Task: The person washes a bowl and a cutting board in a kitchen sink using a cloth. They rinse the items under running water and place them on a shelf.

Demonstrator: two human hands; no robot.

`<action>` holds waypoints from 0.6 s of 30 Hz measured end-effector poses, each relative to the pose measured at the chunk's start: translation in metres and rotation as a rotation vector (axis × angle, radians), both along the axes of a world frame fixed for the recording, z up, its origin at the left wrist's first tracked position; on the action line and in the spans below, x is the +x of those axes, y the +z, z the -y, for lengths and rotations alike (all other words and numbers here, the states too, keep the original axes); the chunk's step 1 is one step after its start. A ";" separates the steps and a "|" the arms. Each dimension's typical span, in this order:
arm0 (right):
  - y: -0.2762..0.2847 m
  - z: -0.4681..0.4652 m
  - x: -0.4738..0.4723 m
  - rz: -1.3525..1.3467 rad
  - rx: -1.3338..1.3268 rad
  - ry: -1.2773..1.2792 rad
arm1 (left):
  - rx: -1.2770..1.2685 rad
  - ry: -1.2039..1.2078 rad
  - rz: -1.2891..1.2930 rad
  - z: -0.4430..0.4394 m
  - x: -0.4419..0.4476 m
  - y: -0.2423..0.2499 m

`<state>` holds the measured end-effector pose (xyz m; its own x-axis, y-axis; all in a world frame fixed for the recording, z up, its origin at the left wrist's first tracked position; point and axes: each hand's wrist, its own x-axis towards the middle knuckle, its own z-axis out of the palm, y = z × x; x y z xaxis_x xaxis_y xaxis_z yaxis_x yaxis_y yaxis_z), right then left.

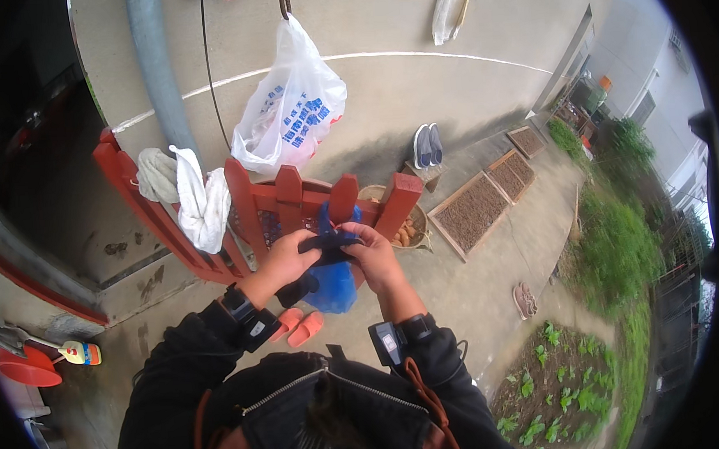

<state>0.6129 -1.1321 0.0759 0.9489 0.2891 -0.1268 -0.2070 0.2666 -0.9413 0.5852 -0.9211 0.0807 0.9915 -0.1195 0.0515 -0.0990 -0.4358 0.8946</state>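
Observation:
Both hands meet in front of a red wooden picket fence [278, 195]. My left hand [288, 256] grips one end of a small black item [331, 248], perhaps cloth or a strap; its exact kind is unclear. The other end is pinched between thumb and fingers of my right hand [370, 248]. Behind the hands a blue plastic bag [331, 290] hangs at the fence, partly hidden by them. Another dark piece [297, 290] shows just under my left hand. White and grey cloths [201, 203] drape over the fence's left part.
A white plastic bag [296, 105] hangs on the wall. Behind the fence stands a basket [420, 221]; grey shoes [427, 145] rest on a stool. Trays of brown material [473, 216] lie to the right. Orange slippers [305, 328] lie below, brown shoes [525, 301] near the planted bed.

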 end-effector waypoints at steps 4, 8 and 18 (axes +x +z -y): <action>0.021 0.014 -0.002 -0.227 0.421 0.151 | -0.486 -0.066 -0.323 0.001 -0.002 0.004; 0.036 0.018 -0.002 -0.216 0.701 0.249 | -0.912 -0.097 -0.508 0.000 -0.007 0.025; 0.065 0.014 0.012 -0.159 0.649 0.299 | -1.395 -0.280 -0.679 0.011 -0.018 0.055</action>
<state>0.6252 -1.1464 0.1414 0.8019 0.5967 0.0287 -0.4791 0.6711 -0.5658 0.5673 -0.9317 0.1361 0.8299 -0.5362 -0.1541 0.5391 0.6996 0.4691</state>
